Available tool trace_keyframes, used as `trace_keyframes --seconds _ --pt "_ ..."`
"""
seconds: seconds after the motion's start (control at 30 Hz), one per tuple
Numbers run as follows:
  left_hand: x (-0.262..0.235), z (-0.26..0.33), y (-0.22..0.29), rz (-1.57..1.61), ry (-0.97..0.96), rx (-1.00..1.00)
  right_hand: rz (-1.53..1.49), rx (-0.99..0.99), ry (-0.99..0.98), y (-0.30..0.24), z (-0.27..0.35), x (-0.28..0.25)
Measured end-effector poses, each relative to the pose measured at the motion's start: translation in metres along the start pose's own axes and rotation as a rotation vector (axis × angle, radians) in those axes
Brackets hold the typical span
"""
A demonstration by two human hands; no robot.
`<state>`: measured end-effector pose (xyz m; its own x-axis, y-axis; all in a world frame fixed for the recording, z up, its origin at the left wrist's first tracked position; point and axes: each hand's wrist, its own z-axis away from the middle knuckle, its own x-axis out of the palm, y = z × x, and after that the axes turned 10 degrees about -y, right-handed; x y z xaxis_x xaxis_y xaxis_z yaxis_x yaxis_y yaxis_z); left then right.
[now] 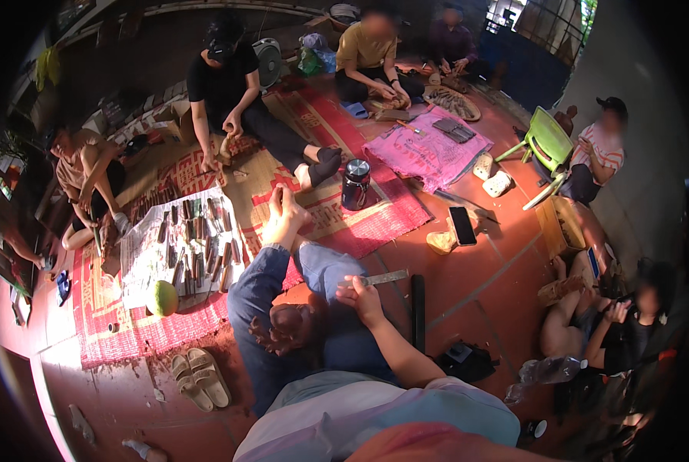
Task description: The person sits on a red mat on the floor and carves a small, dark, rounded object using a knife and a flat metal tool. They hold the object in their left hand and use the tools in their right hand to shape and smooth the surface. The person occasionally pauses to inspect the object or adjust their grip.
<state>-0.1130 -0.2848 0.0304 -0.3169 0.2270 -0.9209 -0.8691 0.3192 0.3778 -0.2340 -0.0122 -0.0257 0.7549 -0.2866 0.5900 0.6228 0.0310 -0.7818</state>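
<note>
The right grip pinches a flat tool; the brown carving lies leftward (apart, on the lap).

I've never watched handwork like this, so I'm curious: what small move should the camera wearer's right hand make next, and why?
Probably the right hand should bring its flat, grey, strip-shaped tool over to the reddish-brown, knobbly carved piece: that piece rests on the blue trousers, while the tool is held apart from it, off to the right.
</note>
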Motion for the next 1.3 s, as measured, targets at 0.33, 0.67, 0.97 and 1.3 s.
trace_keyframes --seconds 0.33,0.67,0.97,1.3 --pt "-0.008 0.001 -0.008 0.022 0.033 0.022 0.044 0.019 -0.041 -0.017 0.012 0.006" --pt "-0.054 0.162 -0.112 -0.005 0.002 0.076 -0.007 -0.020 -0.067 -0.003 0.012 -0.003" --pt "-0.093 0.414 -0.244 -0.134 -0.115 -0.270 0.039 -0.037 -0.083 0.000 0.019 0.002" --pt "-0.103 0.562 -0.299 -0.239 -0.184 -0.593 0.080 0.037 -0.146 0.032 0.022 0.015"
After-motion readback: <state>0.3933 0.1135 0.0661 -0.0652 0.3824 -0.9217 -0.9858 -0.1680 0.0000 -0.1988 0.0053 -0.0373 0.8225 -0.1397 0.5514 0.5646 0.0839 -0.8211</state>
